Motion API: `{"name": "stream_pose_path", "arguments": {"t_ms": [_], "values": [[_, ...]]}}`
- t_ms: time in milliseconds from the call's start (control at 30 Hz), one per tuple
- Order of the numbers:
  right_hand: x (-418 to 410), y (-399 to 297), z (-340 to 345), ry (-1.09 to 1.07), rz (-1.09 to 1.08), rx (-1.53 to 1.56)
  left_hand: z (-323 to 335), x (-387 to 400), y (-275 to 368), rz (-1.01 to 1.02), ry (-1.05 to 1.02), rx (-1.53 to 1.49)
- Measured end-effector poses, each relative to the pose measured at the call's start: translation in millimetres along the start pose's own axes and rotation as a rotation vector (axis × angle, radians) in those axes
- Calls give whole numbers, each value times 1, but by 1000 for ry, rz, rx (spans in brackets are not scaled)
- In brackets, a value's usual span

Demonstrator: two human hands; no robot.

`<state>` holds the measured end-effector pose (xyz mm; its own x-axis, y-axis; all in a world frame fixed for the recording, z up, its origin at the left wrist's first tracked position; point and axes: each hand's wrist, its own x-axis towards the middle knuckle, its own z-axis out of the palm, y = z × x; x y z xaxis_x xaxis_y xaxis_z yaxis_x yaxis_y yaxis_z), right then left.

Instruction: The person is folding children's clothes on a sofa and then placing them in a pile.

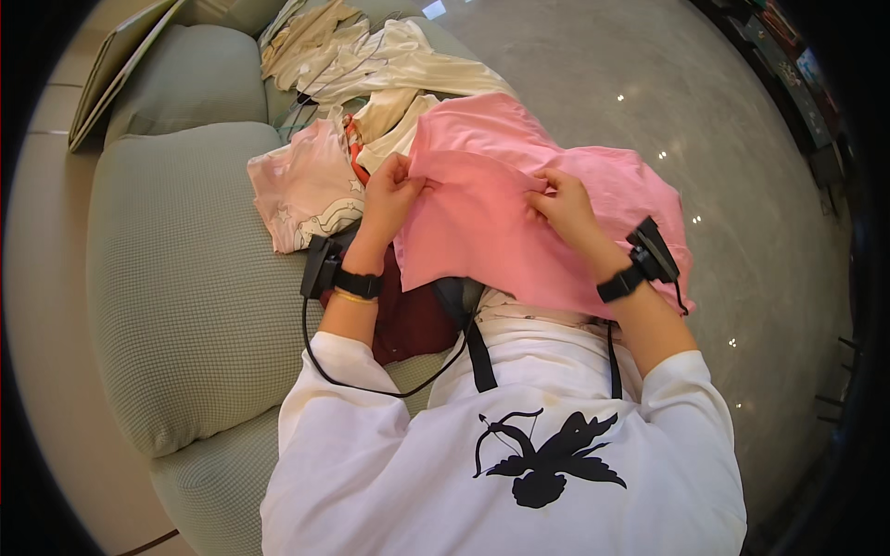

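Observation:
A pink cloth garment (480,229) lies spread over my lap and partly over the clothes beside me. My left hand (391,198) pinches its raised edge near the upper left corner. Further right along the same edge, my right hand (562,201) grips the fabric between thumb and fingers. A flap of the pink cloth hangs between both hands. Left of my left hand lies a light pink garment (306,187) with a printed star pattern. Under the pink cloth a dark red garment (417,320) shows. Both wrists carry strapped black devices.
I sit on a green-grey sofa (201,278) with textured cushions. Beyond the pink cloth are heaped cream and white clothes (389,62), with wire hangers among them. A red object (356,149) pokes out there. Grey glossy floor (737,264) extends to the right; a folded board (122,76) leans at upper left.

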<state>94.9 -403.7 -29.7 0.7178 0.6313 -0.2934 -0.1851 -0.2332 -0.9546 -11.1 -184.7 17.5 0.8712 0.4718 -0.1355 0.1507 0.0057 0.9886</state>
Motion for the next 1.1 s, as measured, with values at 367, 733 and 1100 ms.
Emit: {"name": "stream_pose_path", "arguments": {"t_ms": [367, 733, 1100], "values": [[-88, 2, 5, 25, -743, -775, -23, -73, -28, 398, 28, 1001], [-1, 17, -163, 455, -338, -791, 39, 65, 22, 448, -126, 738], [71, 89, -252, -76, 495, -518, 134, 221, -101, 508, -506, 1401]]}}
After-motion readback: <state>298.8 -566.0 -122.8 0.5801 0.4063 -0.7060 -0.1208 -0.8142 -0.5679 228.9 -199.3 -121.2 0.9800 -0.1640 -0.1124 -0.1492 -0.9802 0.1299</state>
